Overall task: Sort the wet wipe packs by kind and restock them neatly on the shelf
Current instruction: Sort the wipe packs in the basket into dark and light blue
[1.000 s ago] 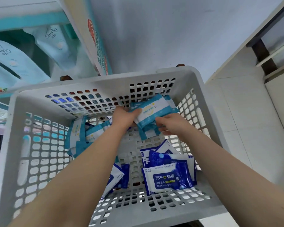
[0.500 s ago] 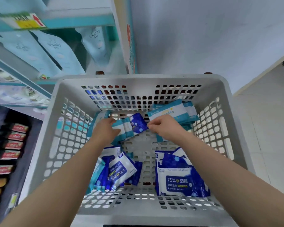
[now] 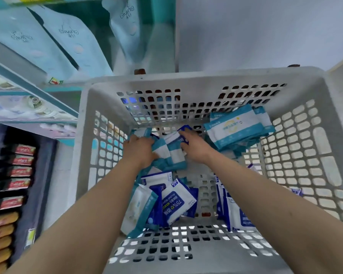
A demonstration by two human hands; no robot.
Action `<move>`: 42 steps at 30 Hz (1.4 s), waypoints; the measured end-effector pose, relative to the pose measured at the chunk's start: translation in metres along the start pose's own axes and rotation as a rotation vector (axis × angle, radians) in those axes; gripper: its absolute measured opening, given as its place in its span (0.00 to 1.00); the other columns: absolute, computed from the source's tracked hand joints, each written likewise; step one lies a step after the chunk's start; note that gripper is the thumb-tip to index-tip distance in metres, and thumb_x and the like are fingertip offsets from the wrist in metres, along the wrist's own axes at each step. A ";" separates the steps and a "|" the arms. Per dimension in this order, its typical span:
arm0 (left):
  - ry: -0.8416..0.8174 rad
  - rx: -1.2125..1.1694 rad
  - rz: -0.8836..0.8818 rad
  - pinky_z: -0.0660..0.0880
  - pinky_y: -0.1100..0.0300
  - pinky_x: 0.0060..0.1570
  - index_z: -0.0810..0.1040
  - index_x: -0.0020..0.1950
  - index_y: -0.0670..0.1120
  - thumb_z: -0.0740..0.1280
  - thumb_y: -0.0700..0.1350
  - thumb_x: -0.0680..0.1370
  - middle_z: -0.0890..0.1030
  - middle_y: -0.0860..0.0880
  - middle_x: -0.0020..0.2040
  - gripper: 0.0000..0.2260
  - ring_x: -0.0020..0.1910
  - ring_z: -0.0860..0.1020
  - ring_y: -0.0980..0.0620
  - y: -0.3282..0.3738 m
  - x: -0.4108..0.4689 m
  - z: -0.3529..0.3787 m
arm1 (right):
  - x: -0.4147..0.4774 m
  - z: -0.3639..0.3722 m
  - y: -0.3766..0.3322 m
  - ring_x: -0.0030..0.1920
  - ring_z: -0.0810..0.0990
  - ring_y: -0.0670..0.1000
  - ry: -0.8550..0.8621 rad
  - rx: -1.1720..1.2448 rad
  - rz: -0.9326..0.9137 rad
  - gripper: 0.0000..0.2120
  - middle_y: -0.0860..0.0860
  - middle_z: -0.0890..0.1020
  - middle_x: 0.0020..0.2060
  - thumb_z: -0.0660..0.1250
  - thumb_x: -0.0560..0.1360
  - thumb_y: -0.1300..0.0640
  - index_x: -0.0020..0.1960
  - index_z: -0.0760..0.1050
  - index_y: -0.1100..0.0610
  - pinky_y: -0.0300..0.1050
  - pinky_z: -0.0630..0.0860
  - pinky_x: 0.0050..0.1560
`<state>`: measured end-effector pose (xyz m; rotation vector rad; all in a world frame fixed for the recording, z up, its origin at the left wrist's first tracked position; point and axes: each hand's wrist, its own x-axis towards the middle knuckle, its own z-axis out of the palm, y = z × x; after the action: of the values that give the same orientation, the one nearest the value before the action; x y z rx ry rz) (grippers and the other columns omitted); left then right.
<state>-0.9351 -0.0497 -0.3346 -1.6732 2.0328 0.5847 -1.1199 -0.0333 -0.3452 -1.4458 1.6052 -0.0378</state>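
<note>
Both my hands reach into a grey perforated basket. My left hand grips the left end of a bunch of teal-and-white wipe packs. My right hand presses on the same bunch from the right, its fingertips on a dark blue pack. A stack of teal-and-white packs leans in the far right corner. Dark blue alcohol wipe packs lie at the near left, and more blue packs lie at the near right, partly hidden by my right forearm.
A teal shelf stands at the left with pale blue pouches hanging above it. Lower shelves hold red packets and orange packets. A white wall is behind the basket.
The view has swung left and down. My right hand left the corner stack and moved left onto the bunch that my left hand holds.
</note>
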 end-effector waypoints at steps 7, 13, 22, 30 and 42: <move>0.091 0.033 -0.110 0.68 0.49 0.58 0.74 0.62 0.45 0.63 0.48 0.78 0.70 0.46 0.66 0.14 0.66 0.64 0.40 -0.007 -0.007 -0.004 | 0.014 0.011 0.002 0.77 0.42 0.55 -0.027 -0.290 -0.100 0.30 0.51 0.46 0.78 0.56 0.78 0.67 0.77 0.55 0.52 0.52 0.46 0.76; 0.284 -0.204 -0.194 0.68 0.52 0.60 0.75 0.59 0.37 0.64 0.34 0.74 0.69 0.40 0.65 0.14 0.63 0.67 0.37 -0.011 -0.013 -0.008 | 0.006 0.003 0.000 0.74 0.56 0.57 -0.066 -0.291 -0.099 0.27 0.53 0.63 0.74 0.56 0.76 0.68 0.74 0.64 0.53 0.50 0.55 0.73; 0.380 -0.431 -0.252 0.68 0.53 0.46 0.72 0.58 0.35 0.60 0.32 0.77 0.74 0.35 0.58 0.10 0.55 0.75 0.37 -0.013 -0.023 -0.014 | 0.000 0.005 -0.001 0.77 0.48 0.56 -0.066 -0.206 -0.123 0.27 0.53 0.51 0.78 0.58 0.79 0.65 0.76 0.59 0.53 0.47 0.47 0.75; 0.437 -0.504 -0.219 0.65 0.56 0.42 0.73 0.55 0.36 0.60 0.35 0.78 0.77 0.37 0.53 0.07 0.52 0.75 0.39 -0.014 -0.024 -0.013 | 0.005 0.004 -0.001 0.71 0.61 0.59 -0.114 -0.508 -0.087 0.39 0.56 0.65 0.71 0.74 0.70 0.53 0.75 0.58 0.50 0.55 0.62 0.70; 0.549 -0.788 -0.207 0.62 0.61 0.32 0.70 0.49 0.43 0.63 0.39 0.79 0.73 0.49 0.42 0.02 0.39 0.70 0.50 0.000 -0.050 -0.031 | -0.028 -0.014 0.004 0.59 0.77 0.54 -0.224 -0.261 -0.007 0.18 0.55 0.78 0.62 0.65 0.78 0.53 0.66 0.74 0.58 0.46 0.75 0.58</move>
<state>-0.9286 -0.0283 -0.2804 -2.7139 2.0602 1.0293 -1.1357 -0.0173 -0.3232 -1.5914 1.4598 0.3296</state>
